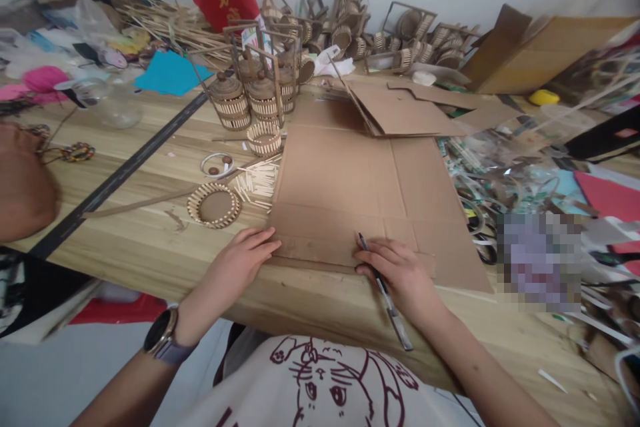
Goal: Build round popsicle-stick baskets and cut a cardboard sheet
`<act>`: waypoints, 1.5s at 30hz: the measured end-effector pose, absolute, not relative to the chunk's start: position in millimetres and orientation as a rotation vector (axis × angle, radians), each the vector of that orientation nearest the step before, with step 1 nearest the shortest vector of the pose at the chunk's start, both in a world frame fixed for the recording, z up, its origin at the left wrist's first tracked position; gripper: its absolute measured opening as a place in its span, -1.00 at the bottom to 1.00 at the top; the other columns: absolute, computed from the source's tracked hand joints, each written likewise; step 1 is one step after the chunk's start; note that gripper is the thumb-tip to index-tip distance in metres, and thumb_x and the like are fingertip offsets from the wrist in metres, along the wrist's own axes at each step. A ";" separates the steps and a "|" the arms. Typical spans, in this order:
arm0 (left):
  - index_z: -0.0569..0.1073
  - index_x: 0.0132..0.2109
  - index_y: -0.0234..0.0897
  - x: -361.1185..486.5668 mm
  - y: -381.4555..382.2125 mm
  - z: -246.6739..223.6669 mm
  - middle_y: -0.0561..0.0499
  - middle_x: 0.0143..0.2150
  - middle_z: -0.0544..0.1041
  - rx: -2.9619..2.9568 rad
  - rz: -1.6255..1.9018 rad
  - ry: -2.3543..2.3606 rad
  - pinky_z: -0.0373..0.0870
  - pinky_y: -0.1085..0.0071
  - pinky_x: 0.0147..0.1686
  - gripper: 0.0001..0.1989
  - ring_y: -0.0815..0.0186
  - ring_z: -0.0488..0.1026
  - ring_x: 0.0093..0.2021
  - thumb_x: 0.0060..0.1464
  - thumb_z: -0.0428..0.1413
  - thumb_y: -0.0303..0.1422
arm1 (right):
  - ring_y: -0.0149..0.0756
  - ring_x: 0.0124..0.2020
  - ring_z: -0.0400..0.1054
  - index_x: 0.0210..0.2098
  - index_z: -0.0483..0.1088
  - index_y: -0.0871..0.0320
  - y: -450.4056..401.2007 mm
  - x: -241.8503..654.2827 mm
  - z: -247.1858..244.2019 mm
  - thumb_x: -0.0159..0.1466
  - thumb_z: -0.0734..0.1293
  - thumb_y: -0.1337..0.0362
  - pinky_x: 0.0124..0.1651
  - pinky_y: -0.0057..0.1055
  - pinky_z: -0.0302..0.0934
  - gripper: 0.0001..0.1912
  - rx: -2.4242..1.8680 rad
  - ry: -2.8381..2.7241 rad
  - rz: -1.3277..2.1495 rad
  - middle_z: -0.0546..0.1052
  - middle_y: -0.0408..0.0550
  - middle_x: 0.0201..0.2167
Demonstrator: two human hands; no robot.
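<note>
A brown cardboard sheet (340, 180) lies flat on the wooden table in front of me. Along its near edge runs a narrow cardboard strip (315, 248). My left hand (250, 250) rests with fingers stretched out on the strip's left end. At the right part of the strip, my right hand (393, 263) holds a pen (383, 287) with a dark tip end and a clear barrel, pointing away from me. Left of the sheet sits a small round basket (214, 205) ringed with short wooden sticks. Loose sticks (257, 183) lie beside it.
Lidded stick baskets (229, 103) in wooden frames stand beyond the sheet, near a smaller ring basket (264, 139). Folded cardboard (400, 110) covers the sheet's far side. Plastic and tape clutter the right; a cardboard box (545, 53) stands behind. At far left is another person's arm (25, 180).
</note>
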State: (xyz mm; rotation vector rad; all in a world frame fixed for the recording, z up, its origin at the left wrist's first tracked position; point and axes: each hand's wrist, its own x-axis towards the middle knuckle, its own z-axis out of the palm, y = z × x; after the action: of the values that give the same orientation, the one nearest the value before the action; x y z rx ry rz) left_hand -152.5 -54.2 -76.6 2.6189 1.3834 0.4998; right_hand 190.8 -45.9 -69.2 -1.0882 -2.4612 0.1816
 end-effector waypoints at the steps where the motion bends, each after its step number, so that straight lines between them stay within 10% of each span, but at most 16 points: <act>1: 0.53 0.08 -0.24 -152.3 -54.4 -76.6 -0.13 0.18 0.50 2.614 0.512 1.382 0.41 0.08 0.11 -0.66 0.13 0.42 0.12 0.31 -0.06 -0.46 | -0.07 -0.01 0.43 -0.10 0.52 0.10 -45.8 190.9 -69.4 0.39 0.26 0.24 0.00 -0.12 0.34 -0.79 -1.093 -2.461 0.185 0.60 0.06 -0.10; 45: 0.43 0.20 -0.22 -159.7 -54.0 -83.8 -0.14 0.24 0.44 2.573 0.482 1.356 0.36 0.05 0.18 -0.46 0.19 0.35 0.21 0.14 -0.08 -0.66 | -0.08 -0.11 0.44 -0.16 0.54 0.04 -42.0 189.6 -64.9 0.37 0.24 0.27 -0.14 -0.18 0.36 -0.78 -1.158 -2.514 0.155 0.57 0.05 -0.16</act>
State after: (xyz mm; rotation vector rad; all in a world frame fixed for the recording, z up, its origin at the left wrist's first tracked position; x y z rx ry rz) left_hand -159.7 -54.0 -83.8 2.5729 1.3564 0.4817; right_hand 189.6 -42.0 -64.9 -1.1580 -2.5141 0.1548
